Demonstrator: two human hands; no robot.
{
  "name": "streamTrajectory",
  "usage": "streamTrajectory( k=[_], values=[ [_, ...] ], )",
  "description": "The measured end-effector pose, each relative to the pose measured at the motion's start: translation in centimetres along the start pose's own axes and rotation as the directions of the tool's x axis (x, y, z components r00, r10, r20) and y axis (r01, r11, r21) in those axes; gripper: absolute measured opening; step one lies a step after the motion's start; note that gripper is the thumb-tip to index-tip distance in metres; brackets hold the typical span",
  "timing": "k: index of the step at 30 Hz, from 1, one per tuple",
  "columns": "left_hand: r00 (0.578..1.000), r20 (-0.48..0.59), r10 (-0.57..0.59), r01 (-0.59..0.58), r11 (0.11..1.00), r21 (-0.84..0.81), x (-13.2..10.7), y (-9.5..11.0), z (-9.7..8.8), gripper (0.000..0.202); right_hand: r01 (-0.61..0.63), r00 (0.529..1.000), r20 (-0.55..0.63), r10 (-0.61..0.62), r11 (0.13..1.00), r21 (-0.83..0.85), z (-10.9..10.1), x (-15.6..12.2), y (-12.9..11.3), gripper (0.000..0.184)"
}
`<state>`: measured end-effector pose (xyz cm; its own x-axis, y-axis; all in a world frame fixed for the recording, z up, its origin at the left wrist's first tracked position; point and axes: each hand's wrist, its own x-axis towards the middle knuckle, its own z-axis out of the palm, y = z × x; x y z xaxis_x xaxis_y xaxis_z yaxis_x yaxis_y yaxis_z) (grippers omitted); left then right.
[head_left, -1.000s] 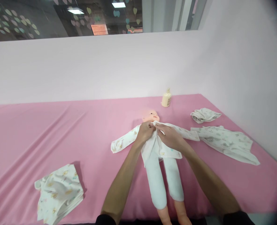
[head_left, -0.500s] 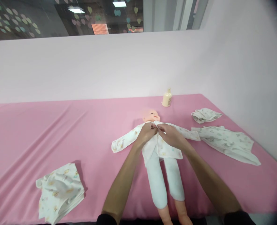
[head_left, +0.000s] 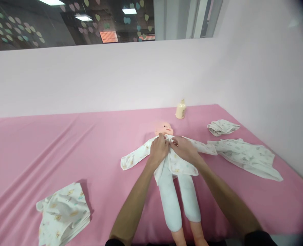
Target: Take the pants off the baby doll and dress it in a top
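A baby doll lies on its back on the pink sheet, its head toward the wall. It wears a white printed baby jacket with the sleeves spread to both sides; the lower front hangs apart over the white legs. My left hand is closed in a pinch on the jacket's front edge just below the neck. Close beside it, my right hand pinches the opposite front edge with curled fingers. Whatever fastening lies between the fingertips is hidden.
Folded printed cloth lies at the front left of the pink sheet. At the right are a crumpled garment and spread small trousers touching the right cuff. A cream pump bottle stands behind the doll near the wall.
The camera view has tilted slightly upward. My left hand has turned a little more upright at the jacket's neck; both hands stay on its front edges.
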<state>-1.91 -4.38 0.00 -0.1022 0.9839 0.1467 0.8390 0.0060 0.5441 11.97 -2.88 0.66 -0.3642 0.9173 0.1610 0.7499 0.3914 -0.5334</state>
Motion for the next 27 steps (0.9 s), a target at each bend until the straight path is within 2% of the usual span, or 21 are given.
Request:
streamTrajectory(
  k=[6, 10, 14, 16, 19, 22, 27],
  values=[
    [1.0, -0.028, 0.008, -0.008, 1.0, -0.007, 0.2, -0.6, -1.0, 0.012, -0.023, 0.996, -0.09, -0.004, 0.953, -0.301, 2.6, -0.3, -1.3, 0.019],
    [1.0, -0.001, -0.013, 0.013, 0.996, 0.092, 0.0, -0.3, -1.3, 0.017, -0.02, 0.998, -0.064, -0.003, 0.937, -0.348, 2.5, -0.1, -1.3, 0.016],
    [0.999, 0.053, 0.011, -0.023, 0.971, 0.238, 0.1, -1.1, -1.1, 0.016, -0.061, 0.998, -0.044, 0.053, 0.974, -0.218, 1.1, 0.3, -0.5, 0.013],
    [0.998, 0.065, 0.022, -0.038, 0.965, 0.26, 0.2, -1.6, -1.0, 0.016, -0.068, 0.997, -0.034, 0.064, 0.987, -0.147, 0.4, 0.4, 0.0, 0.016],
    [0.999, 0.033, 0.022, -0.028, 0.98, 0.196, 0.3, -1.6, -1.3, 0.015, -0.049, 0.999, -0.014, 0.048, 0.998, -0.048, -0.6, 0.6, 0.6, 0.024],
    [0.999, 0.006, 0.038, -0.038, 0.995, 0.089, 0.2, -0.9, -1.6, 0.017, -0.03, 0.998, 0.051, 0.024, 0.992, 0.121, -1.1, 0.7, 1.0, 0.027],
    [0.998, -0.049, 0.042, -0.043, 0.999, -0.026, 0.2, 0.3, -0.6, 0.019, -0.092, 0.994, 0.095, 0.057, 0.91, 0.405, -1.1, 0.7, 1.2, 0.025]
  ],
)
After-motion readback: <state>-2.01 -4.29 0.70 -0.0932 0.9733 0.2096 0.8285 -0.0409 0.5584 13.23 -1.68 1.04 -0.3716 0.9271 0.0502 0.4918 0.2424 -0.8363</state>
